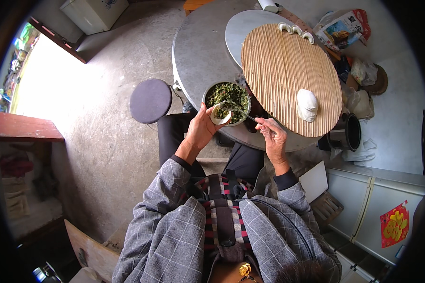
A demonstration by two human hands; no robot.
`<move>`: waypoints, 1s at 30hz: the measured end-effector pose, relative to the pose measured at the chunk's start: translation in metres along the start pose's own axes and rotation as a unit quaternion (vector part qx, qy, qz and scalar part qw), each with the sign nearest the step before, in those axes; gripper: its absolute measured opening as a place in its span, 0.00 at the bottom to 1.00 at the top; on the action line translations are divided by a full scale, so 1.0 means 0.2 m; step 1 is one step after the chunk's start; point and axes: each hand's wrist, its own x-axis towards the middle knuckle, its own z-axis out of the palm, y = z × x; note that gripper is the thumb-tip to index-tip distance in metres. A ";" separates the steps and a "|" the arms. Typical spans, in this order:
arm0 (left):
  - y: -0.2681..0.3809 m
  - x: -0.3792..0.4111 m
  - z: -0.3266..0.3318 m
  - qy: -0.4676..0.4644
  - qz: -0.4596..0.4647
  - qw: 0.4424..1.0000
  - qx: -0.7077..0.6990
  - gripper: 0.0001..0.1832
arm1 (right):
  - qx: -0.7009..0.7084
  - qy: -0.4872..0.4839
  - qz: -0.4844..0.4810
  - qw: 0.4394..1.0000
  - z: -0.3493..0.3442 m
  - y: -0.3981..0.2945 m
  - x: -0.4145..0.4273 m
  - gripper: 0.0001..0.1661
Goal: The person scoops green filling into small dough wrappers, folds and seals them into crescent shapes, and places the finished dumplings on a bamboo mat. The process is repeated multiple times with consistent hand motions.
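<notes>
My left hand (202,125) holds a round dumpling wrapper (216,119) with a small heap of green filling on it. Between the thumb and fingers of my right hand (273,136) is the handle of a metal utensil (247,115), its far end over the wrapper. Just beyond the wrapper stands a bowl (248,100) of chopped green filling (228,92). To the right, a stack of pale wrappers (307,105) lies on a round reed mat (283,70). Three folded dumplings (296,30) sit in a row at the mat's far edge.
The round grey table (202,53) carries the mat. A dark round stool (151,100) stands on the concrete floor to the left. Right of the table are a black pot (345,132), plastic bags (363,72) and a printed bag (343,30). A white cabinet (350,201) stands at lower right.
</notes>
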 end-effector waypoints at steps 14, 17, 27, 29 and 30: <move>-0.03 0.01 -0.05 0.031 0.003 0.999 0.032 0.39 | -0.123 -0.092 -0.062 0.986 0.03 -0.09 0.02 0.09; -0.05 -0.01 -0.07 0.038 -0.006 0.999 0.015 0.39 | -0.126 -0.092 -0.052 0.986 0.04 -0.08 0.00 0.09; -0.08 -0.10 -0.19 0.036 -0.008 0.999 0.009 0.40 | -0.097 0.035 0.039 0.994 0.03 -0.01 -0.02 0.12; -0.09 -0.12 -0.21 0.034 -0.008 0.999 0.015 0.40 | -0.154 0.073 -0.002 0.985 0.05 0.01 0.00 0.14; -0.09 -0.12 -0.21 0.035 -0.008 0.999 0.015 0.40 | -0.165 0.083 0.003 0.983 0.05 0.02 0.00 0.13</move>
